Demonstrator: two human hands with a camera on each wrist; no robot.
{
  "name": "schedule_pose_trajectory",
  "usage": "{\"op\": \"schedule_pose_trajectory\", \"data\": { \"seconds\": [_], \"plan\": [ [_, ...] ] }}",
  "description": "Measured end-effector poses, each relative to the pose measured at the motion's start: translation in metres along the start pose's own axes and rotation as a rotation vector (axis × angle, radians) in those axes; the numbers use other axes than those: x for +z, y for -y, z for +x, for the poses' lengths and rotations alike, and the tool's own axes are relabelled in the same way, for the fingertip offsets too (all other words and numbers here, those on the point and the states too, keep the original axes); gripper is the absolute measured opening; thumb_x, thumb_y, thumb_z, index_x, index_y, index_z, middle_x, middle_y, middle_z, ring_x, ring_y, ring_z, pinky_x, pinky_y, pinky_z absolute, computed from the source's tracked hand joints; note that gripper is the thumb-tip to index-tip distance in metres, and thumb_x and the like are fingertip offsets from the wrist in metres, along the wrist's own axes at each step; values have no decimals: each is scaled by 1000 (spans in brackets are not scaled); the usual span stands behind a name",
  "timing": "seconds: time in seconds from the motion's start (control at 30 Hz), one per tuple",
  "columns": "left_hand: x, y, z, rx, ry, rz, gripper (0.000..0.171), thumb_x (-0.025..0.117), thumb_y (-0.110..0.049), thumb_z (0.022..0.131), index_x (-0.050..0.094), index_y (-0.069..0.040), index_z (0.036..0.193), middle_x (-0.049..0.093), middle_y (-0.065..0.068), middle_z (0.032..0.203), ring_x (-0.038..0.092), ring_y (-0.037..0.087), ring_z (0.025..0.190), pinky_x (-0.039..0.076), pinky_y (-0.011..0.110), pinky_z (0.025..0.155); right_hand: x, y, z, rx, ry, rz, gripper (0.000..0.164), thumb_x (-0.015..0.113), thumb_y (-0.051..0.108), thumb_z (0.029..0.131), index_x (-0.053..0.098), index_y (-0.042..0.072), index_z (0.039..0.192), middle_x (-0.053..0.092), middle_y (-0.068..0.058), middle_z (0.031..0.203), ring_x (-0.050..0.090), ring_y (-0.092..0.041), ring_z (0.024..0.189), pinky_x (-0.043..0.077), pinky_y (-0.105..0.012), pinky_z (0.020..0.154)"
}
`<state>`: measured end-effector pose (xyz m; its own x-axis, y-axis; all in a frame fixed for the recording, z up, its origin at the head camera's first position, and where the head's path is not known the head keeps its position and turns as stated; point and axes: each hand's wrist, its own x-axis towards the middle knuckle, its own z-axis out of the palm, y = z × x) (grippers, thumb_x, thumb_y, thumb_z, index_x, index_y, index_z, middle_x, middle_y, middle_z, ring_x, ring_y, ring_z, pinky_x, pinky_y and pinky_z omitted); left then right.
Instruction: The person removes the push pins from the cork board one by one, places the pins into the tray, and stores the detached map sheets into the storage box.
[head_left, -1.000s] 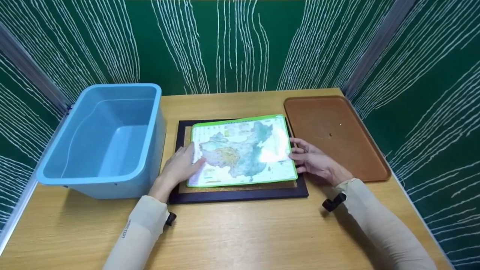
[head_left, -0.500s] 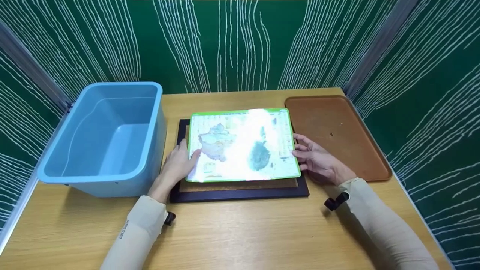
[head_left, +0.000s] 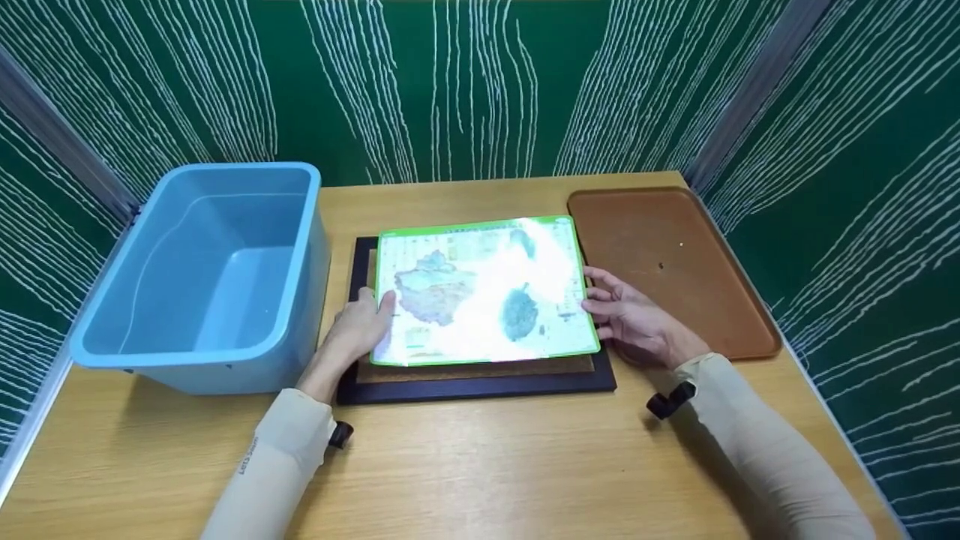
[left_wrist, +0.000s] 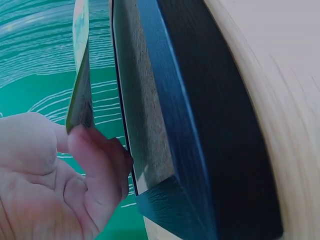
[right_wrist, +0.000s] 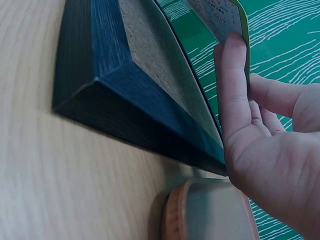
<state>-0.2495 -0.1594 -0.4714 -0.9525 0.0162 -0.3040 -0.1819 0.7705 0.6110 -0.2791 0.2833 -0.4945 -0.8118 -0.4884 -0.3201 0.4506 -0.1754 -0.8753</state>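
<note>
A thin, green-edged map sheet point(head_left: 439, 300) is held over a dark picture frame point(head_left: 480, 388), with bright glare across its printed side. My left hand point(head_left: 351, 330) pinches the sheet's left edge, thumb on top and fingers below. At the opposite edge my right hand point(head_left: 637, 322) grips it, one finger point(right_wrist: 234, 85) lying along the underside. The left wrist view has the map point(left_wrist: 81, 95) edge-on, raised above the frame point(left_wrist: 187, 100). Inside the frame a brown backing point(head_left: 480, 370) shows below the sheet's near edge; the rest is hidden under the map.
A deep blue plastic bin point(head_left: 289, 315) stands left of the frame. To the right lies a brown tray point(head_left: 675, 285), close by my right hand. Both are on a wooden table point(head_left: 480, 465), enclosed by green walls point(head_left: 510, 90) with white streaks.
The map has risen off the frame and shifted slightly away from me, glare spreading across it. My left thumb has drawn back toward the sheet's edge. In the last half second little moved.
</note>
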Motion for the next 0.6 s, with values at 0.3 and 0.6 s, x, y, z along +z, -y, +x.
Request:
{"op": "schedule_pose_trajectory", "data": {
  "seconds": [0.3, 0.6],
  "plan": [
    [1, 0, 1, 14, -3, -19, 47, 26, -27, 110, 34, 3, 146, 59, 22, 99, 60, 29, 71, 46, 34, 53, 0, -1, 2, 39, -1, -1, 67, 58, 4, 103, 26, 22, 159, 60, -14, 132, 68, -30, 109, 59, -49, 84],
    [3, 1, 0, -15, 54, -50, 60, 26, -24, 110, 10, 4, 160, 53, 34, 132, 56, 23, 54, 47, 30, 41, 4, -2, 3, 130, -14, -107, 70, 56, 9, 104, 22, 25, 163, 62, -19, 135, 64, -35, 118, 56, -51, 89]
  ]
}}
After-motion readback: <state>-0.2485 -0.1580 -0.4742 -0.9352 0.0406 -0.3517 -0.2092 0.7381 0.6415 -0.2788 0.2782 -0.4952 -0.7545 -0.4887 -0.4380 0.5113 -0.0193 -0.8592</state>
